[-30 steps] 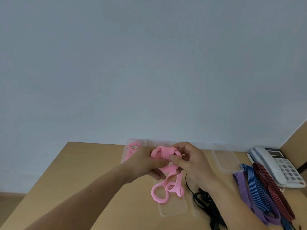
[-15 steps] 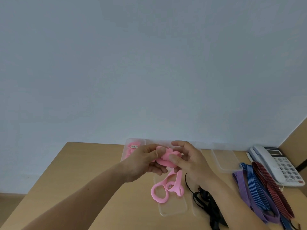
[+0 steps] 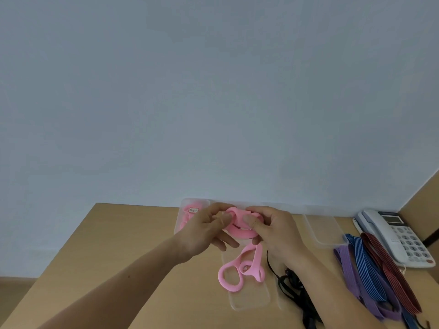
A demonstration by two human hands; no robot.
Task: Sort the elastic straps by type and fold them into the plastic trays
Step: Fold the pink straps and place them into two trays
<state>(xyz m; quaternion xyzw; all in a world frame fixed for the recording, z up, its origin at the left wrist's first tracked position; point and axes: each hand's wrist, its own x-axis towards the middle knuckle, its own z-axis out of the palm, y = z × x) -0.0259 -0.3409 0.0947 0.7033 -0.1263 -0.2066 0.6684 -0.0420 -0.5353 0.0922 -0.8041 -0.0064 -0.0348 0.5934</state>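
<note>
While you pinch the pink strap (image 3: 240, 231) between both hands, its tail loops hang over the clear tray (image 3: 249, 301).
Your left hand (image 3: 202, 231) and right hand (image 3: 278, 233) each curl round the bundled upper coils, thumbs pressed on top, above the table (image 3: 118, 245). It looks light, soft and springy, so the coils will likely pop open; grip at the folds, not the dangling loops, and press it flat as you lay it down.

wooden table (image 3: 123, 245); on it clear trays (image 3: 321, 231), white phone (image 3: 394, 236), purple strap (image 3: 349, 271), blue strap (image 3: 363, 260), red strap (image 3: 384, 264), black straps (image 3: 285, 284).
</note>
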